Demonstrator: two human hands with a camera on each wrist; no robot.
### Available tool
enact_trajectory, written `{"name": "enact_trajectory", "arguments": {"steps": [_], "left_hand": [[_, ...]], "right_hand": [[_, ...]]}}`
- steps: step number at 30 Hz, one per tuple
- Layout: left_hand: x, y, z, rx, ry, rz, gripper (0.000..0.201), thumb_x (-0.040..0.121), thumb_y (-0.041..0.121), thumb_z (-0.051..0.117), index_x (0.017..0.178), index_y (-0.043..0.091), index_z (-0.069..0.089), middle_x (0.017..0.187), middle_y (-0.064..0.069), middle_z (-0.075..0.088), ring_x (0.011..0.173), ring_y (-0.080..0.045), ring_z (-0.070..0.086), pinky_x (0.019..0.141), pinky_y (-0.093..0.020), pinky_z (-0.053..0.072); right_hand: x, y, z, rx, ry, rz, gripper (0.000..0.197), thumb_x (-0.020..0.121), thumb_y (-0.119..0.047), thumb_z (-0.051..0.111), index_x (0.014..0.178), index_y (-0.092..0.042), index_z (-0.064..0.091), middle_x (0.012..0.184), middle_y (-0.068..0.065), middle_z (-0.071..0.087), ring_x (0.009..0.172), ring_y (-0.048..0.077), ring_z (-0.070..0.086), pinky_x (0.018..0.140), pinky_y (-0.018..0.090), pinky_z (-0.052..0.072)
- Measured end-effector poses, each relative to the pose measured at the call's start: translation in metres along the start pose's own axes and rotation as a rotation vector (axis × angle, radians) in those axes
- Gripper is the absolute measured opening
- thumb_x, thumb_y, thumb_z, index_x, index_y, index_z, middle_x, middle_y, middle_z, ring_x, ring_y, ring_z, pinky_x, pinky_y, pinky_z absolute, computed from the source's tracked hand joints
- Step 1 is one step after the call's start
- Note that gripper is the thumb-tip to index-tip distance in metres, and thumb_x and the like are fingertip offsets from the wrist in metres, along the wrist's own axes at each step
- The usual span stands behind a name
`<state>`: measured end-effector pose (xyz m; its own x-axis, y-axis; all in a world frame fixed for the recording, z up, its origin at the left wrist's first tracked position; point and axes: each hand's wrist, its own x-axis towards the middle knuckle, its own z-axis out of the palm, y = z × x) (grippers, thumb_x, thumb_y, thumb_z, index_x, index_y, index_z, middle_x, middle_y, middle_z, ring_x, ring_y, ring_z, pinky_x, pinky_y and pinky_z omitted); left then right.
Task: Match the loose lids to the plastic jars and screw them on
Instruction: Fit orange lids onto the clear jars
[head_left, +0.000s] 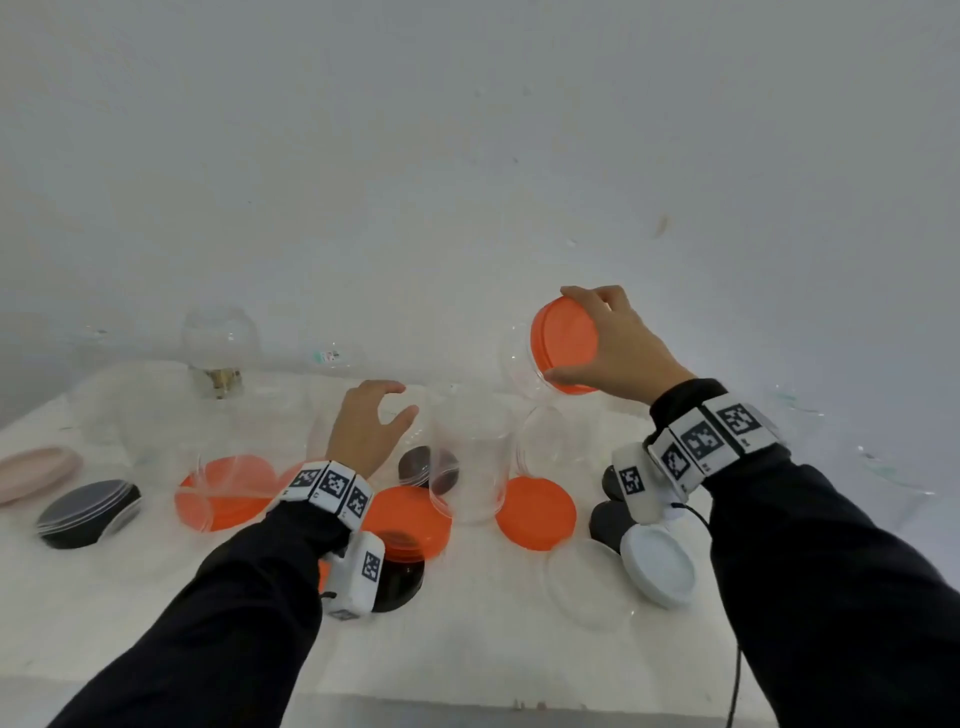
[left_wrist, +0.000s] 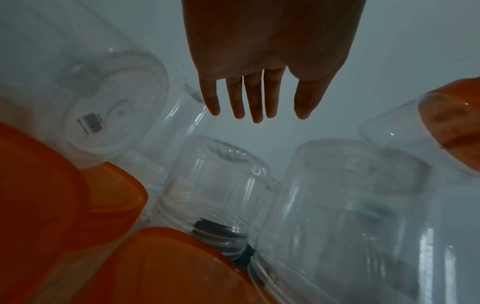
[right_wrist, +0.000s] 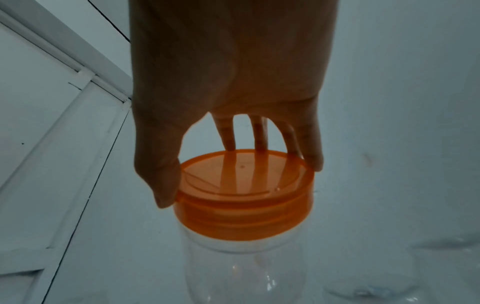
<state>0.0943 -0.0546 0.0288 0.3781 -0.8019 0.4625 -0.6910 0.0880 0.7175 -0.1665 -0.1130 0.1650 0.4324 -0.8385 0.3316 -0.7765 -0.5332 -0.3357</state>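
The right hand (head_left: 618, 345) is raised above the table (head_left: 467, 639), its fingers (right_wrist: 228, 133) and thumb curled round the rim of an orange lid (right_wrist: 244, 189) seated on a clear jar (right_wrist: 244, 273) — the jar hangs tilted in the air. The left hand (head_left: 371, 428) hovers over upright clear jars (head_left: 470, 457), fingers (left_wrist: 255, 98) loosely spread, holding nothing. Loose orange lids (head_left: 535, 512), black lids (head_left: 88, 512) and a white lid (head_left: 657, 566) lie on the table.

Head view looks down over table (head_left: 467, 639); 2 wrist views close along fingers; all share jars.
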Motion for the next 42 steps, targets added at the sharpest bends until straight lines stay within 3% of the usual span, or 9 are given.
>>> {"name": "enact_trajectory", "arguments": {"steps": [7, 13, 18, 22, 27, 33, 37, 42], "left_hand": [[0.023, -0.020, 0.020, 0.145, -0.030, -0.045, 0.030, 0.088, 0.024, 0.061, 0.116, 0.014, 0.059, 0.125, -0.001, 0.055, 0.121, -0.018, 0.043, 0.100, -0.029, 0.031], [0.031, -0.030, 0.025, 0.241, -0.177, -0.098, 0.042, 0.091, 0.036, 0.055, 0.129, 0.019, 0.050, 0.139, 0.002, 0.045, 0.131, -0.014, 0.035, 0.108, -0.031, 0.026], [0.031, -0.030, 0.026, 0.347, -0.226, -0.112, 0.046, 0.092, 0.041, 0.051, 0.133, 0.020, 0.048, 0.144, 0.006, 0.041, 0.134, -0.013, 0.031, 0.108, -0.031, 0.023], [0.033, -0.028, 0.024, 0.368, -0.268, -0.134, 0.065, 0.079, 0.058, 0.037, 0.132, 0.022, 0.049, 0.143, 0.009, 0.041, 0.133, -0.011, 0.032, 0.107, -0.031, 0.025], [0.036, -0.025, 0.022, 0.391, -0.266, -0.131, 0.047, 0.090, 0.045, 0.052, 0.131, 0.023, 0.049, 0.144, 0.010, 0.040, 0.133, -0.010, 0.030, 0.107, -0.030, 0.024], [0.040, -0.024, 0.020, 0.408, -0.298, -0.146, 0.047, 0.090, 0.046, 0.051, 0.132, 0.024, 0.047, 0.145, 0.011, 0.038, 0.133, -0.010, 0.029, 0.106, -0.031, 0.023], [0.041, -0.023, 0.019, 0.408, -0.320, -0.150, 0.051, 0.088, 0.054, 0.049, 0.130, 0.025, 0.048, 0.143, 0.011, 0.039, 0.132, -0.010, 0.030, 0.105, -0.032, 0.024], [0.043, -0.023, 0.018, 0.422, -0.330, -0.138, 0.048, 0.088, 0.049, 0.053, 0.129, 0.026, 0.049, 0.142, 0.011, 0.040, 0.131, -0.010, 0.030, 0.104, -0.033, 0.026]], "right_hand": [[0.085, 0.007, 0.033, -0.031, -0.103, -0.033, 0.094, 0.067, -0.037, 0.079, 0.143, -0.030, 0.024, 0.143, 0.003, 0.022, 0.125, 0.032, 0.035, 0.096, 0.048, 0.042], [0.145, 0.009, 0.063, -0.083, -0.272, -0.066, 0.094, 0.067, -0.031, 0.081, 0.143, -0.028, 0.026, 0.145, 0.005, 0.021, 0.127, 0.035, 0.033, 0.098, 0.049, 0.041], [0.182, 0.008, 0.084, -0.161, -0.402, -0.071, 0.095, 0.066, -0.028, 0.082, 0.143, -0.029, 0.027, 0.146, 0.004, 0.021, 0.128, 0.037, 0.034, 0.098, 0.053, 0.041], [0.203, 0.006, 0.101, -0.277, -0.495, -0.089, 0.094, 0.067, -0.025, 0.082, 0.143, -0.029, 0.026, 0.146, 0.003, 0.023, 0.127, 0.038, 0.036, 0.095, 0.050, 0.043], [0.220, 0.000, 0.116, -0.353, -0.578, -0.095, 0.094, 0.067, -0.027, 0.082, 0.142, -0.029, 0.026, 0.144, 0.004, 0.026, 0.124, 0.037, 0.041, 0.090, 0.048, 0.045], [0.236, 0.005, 0.130, -0.425, -0.642, -0.076, 0.091, 0.072, -0.043, 0.075, 0.145, -0.032, 0.021, 0.147, 0.004, 0.028, 0.128, 0.035, 0.039, 0.099, 0.050, 0.040], [0.241, 0.008, 0.135, -0.444, -0.637, -0.094, 0.089, 0.071, -0.045, 0.075, 0.144, -0.031, 0.026, 0.145, 0.004, 0.034, 0.126, 0.034, 0.043, 0.097, 0.048, 0.041], [0.244, 0.007, 0.141, -0.477, -0.680, -0.108, 0.090, 0.071, -0.047, 0.075, 0.144, -0.033, 0.025, 0.147, 0.002, 0.034, 0.128, 0.033, 0.041, 0.095, 0.047, 0.039]]}}
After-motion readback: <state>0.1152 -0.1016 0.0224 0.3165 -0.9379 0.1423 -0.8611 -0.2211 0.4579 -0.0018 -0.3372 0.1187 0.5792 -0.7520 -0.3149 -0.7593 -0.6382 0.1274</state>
